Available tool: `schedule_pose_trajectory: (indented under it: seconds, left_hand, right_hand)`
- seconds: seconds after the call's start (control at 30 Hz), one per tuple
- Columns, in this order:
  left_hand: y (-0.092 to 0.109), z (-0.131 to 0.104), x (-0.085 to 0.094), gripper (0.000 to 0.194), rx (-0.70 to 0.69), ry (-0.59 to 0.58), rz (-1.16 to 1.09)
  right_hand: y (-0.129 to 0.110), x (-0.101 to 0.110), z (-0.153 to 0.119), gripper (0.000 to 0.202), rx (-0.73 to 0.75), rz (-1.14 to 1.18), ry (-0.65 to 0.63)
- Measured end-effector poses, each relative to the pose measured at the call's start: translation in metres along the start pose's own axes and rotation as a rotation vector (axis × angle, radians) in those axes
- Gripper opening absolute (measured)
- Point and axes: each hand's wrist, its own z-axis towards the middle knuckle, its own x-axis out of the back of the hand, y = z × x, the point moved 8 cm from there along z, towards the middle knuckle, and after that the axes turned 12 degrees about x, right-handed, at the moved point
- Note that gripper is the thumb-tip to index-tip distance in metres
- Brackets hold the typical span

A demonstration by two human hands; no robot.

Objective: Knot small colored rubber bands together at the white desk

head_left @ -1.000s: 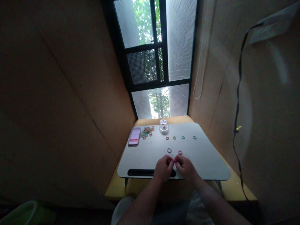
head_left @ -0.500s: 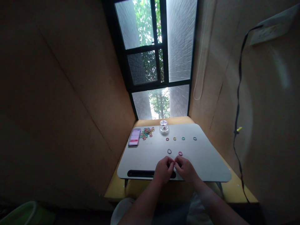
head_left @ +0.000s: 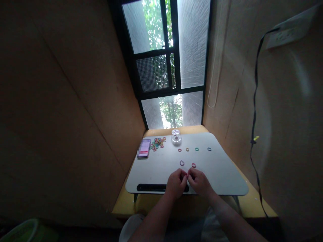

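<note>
Nearer the wearer than the clear jar point(head_left: 176, 138), in the head view, the left hand point(head_left: 176, 182) and right hand point(head_left: 199, 180) meet at their fingertips, pinching a small pinkish piece point(head_left: 187, 175), mostly hidden; its tiny size probably explains the close grip. Between jar and hands lie a purple band point(head_left: 182, 164) and a pink band point(head_left: 193, 166). Before the jar and rightward, a red band point(head_left: 179, 151), yellow band point(head_left: 187, 150), green band point(head_left: 196, 150) and blue band point(head_left: 209, 150) sit spaced, perhaps to separate colours. Left of the jar, a heap of bands point(head_left: 157, 143) lies beside a phone point(head_left: 144, 148).
</note>
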Motion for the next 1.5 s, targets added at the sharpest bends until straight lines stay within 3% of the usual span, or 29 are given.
schedule_pose_trajectory:
  seconds: [1.5]
  left_hand:
    - [0.0003, 0.0000, -0.0025, 0.010, 0.023, -0.016, 0.051]
  right_hand:
    - [0.0008, -0.0035, -0.0008, 0.013, 0.010, -0.059, -0.038]
